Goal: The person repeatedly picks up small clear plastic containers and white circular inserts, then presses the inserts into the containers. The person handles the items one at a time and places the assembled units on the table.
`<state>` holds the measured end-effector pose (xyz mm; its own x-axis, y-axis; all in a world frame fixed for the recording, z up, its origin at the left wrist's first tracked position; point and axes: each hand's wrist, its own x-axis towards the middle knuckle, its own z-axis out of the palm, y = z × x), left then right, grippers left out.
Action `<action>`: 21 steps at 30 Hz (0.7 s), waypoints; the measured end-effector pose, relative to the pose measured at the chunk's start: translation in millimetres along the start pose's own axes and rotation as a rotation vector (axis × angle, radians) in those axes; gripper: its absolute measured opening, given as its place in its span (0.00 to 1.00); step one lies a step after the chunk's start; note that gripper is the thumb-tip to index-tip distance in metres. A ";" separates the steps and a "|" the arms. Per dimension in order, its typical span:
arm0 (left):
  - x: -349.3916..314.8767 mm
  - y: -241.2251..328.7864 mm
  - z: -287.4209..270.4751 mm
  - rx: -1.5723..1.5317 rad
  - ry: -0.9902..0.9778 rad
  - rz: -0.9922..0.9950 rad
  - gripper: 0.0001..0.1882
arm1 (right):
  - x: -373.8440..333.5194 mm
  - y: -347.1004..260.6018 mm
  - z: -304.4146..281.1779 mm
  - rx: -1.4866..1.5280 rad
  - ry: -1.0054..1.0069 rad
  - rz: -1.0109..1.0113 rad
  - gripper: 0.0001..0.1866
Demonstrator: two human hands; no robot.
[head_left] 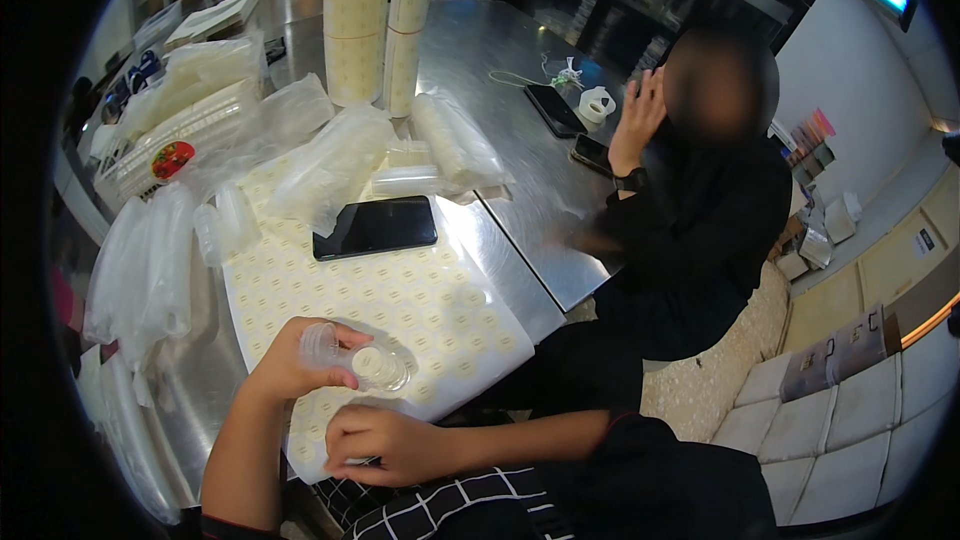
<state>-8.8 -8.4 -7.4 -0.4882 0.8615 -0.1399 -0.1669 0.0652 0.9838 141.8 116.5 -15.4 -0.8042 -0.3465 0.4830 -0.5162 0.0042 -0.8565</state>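
Observation:
My left hand (305, 358) is closed round a clear plastic cup (398, 376) tipped on its side, with a round cream sticker (372, 364) on its end. More clear ribbed plastic shows on the other side of my fingers. Just nearer to me, my right hand (385, 445) is curled, its fingers bent down over the edge of the sticker sheet (440, 315); what they hold, if anything, is hidden. This large cream sheet carries rows of round labels and lies under both hands. A black phone (376, 227) rests on its far part.
Sleeves of clear plastic cups (150, 260) line the left side, beside a plastic basket (200, 130). Two tall paper rolls (355, 30) stand at the back of the steel table (480, 70). Across on the right sits a person (690, 210) in black, near two more phones (555, 110).

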 end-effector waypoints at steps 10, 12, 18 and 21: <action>-4.4 7.8 5.8 0.148 -0.028 0.013 0.29 | -28.0 -35.2 -96.3 -0.074 0.219 0.034 0.08; -6.5 9.8 8.3 0.186 -0.056 0.027 0.28 | -36.7 -23.3 -107.5 -0.051 0.396 0.204 0.11; -6.6 12.6 17.2 0.202 -0.123 0.031 0.27 | -51.9 8.9 -114.0 0.310 0.628 0.495 0.14; -6.1 11.7 17.3 0.206 -0.160 0.013 0.28 | -54.3 10.2 -110.9 0.191 0.561 0.506 0.12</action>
<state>7.1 -4.2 6.9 -0.3445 0.9305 -0.1241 0.0246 0.1411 0.9897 147.6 239.4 -30.1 -0.9835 0.1810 0.0018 -0.0283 -0.1440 -0.9892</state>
